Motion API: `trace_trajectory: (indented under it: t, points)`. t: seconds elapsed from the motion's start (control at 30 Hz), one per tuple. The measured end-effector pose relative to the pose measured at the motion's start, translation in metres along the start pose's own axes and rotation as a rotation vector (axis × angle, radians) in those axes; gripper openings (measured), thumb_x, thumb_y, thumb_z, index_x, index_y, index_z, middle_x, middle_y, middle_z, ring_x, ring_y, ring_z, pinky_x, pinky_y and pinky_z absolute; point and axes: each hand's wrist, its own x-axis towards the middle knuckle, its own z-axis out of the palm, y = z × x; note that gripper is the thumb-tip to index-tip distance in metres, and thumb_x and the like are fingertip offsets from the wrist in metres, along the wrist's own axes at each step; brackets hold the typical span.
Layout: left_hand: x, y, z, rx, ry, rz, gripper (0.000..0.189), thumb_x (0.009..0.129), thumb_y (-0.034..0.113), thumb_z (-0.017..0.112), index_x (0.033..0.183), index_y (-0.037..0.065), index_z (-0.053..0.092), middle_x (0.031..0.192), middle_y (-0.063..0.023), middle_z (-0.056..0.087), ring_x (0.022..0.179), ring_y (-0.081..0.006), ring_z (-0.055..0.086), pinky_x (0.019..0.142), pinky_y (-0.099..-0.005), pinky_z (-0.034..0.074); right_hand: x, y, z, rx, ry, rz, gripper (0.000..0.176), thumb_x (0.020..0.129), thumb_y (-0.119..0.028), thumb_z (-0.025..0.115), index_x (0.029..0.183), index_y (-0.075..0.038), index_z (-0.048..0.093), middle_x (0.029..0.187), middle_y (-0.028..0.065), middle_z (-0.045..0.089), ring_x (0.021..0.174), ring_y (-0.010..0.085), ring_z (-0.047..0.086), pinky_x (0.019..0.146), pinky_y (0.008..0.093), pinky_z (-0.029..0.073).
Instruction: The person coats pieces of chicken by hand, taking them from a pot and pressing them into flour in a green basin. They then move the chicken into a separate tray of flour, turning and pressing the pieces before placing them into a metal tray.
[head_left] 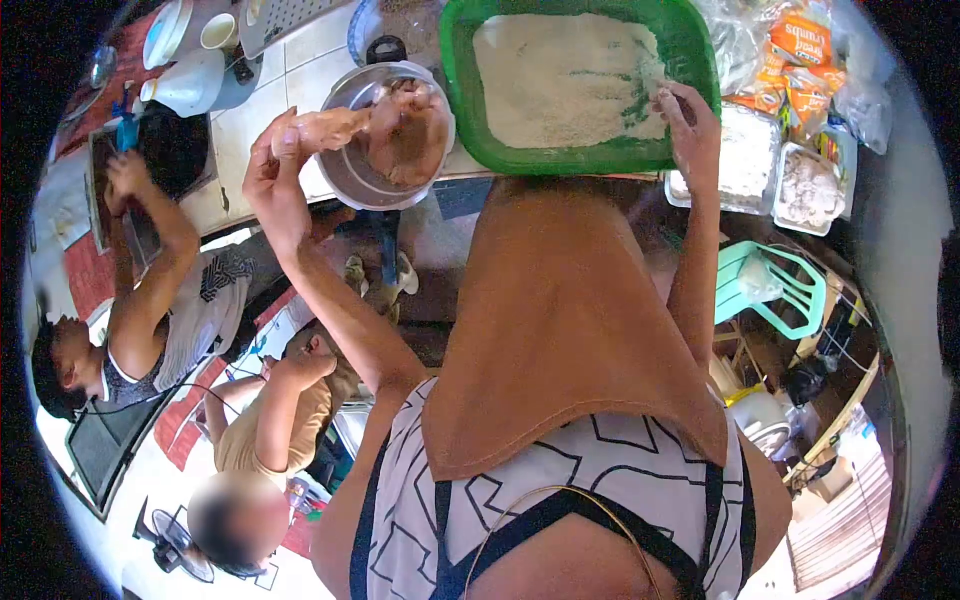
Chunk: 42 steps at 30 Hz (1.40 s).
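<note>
My left hand (277,175) pinches a pale pink piece of raw meat (328,130), which looks like chicken, over the left rim of a round metal pot (345,185). More raw meat (408,140) lies inside the pot. At the right side of a green tray (462,120), my right hand (690,122) hangs with bent, slightly parted fingers dusted in powder; I see nothing held in it. A layer of pale crumbs or flour (545,85) covers the tray's floor, with finger streaks on its right side.
Right of the tray are foil-like containers, one with coated pieces (808,190), and orange bread crumb bags (800,40). A green plastic stool (780,285) stands below. To the left, one person (150,300) works at a sink; another (265,420) is behind.
</note>
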Motion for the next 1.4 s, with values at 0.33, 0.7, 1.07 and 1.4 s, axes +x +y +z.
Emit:
trace_trajectory:
  t: [0.33, 0.7, 1.07, 1.4]
  points:
    - [0.001, -0.011, 0.005, -0.007, 0.07, 0.139, 0.031, 0.1, 0.017, 0.059, 0.124, -0.002, 0.061, 0.118, -0.0118, 0.065, 0.101, -0.0177, 0.065, 0.087, -0.0328, 0.057, 0.005, 0.015, -0.053, 0.072, 0.0, -0.036, 0.024, 0.097, -0.02, 0.063, 0.113, -0.002, 0.068, 0.095, 0.0084, 0.073, 0.089, 0.013, 0.067, 0.081, 0.0262, 0.051]
    - [-0.001, 0.012, 0.019, -0.047, 0.133, 0.24, 0.027, 0.101, 0.013, 0.056, 0.121, -0.005, 0.061, 0.113, -0.0127, 0.065, 0.095, -0.017, 0.065, 0.081, -0.0312, 0.058, -0.006, 0.022, -0.095, 0.126, 0.024, -0.043, 0.023, 0.098, -0.016, 0.061, 0.113, -0.001, 0.068, 0.097, 0.0087, 0.073, 0.091, 0.0129, 0.067, 0.083, 0.0255, 0.051]
    - [-0.008, 0.026, 0.021, 0.031, 0.1, 0.326, 0.029, 0.101, 0.01, 0.054, 0.125, -0.007, 0.058, 0.115, -0.0161, 0.065, 0.1, -0.0236, 0.065, 0.085, -0.0355, 0.057, -0.024, 0.064, -0.15, 0.198, 0.212, -0.06, 0.024, 0.098, -0.018, 0.061, 0.114, 0.0, 0.067, 0.096, 0.0088, 0.072, 0.086, 0.0151, 0.068, 0.079, 0.0268, 0.052]
    - [-0.034, 0.128, 0.046, 0.104, 0.155, 0.459, 0.034, 0.099, 0.013, 0.061, 0.126, -0.006, 0.058, 0.117, -0.015, 0.064, 0.101, -0.0193, 0.063, 0.087, -0.0297, 0.053, -0.072, 0.218, -0.195, 0.31, 0.376, 0.262, 0.031, 0.096, -0.022, 0.064, 0.118, 0.0, 0.065, 0.097, 0.011, 0.071, 0.084, 0.0153, 0.068, 0.071, 0.0259, 0.053]
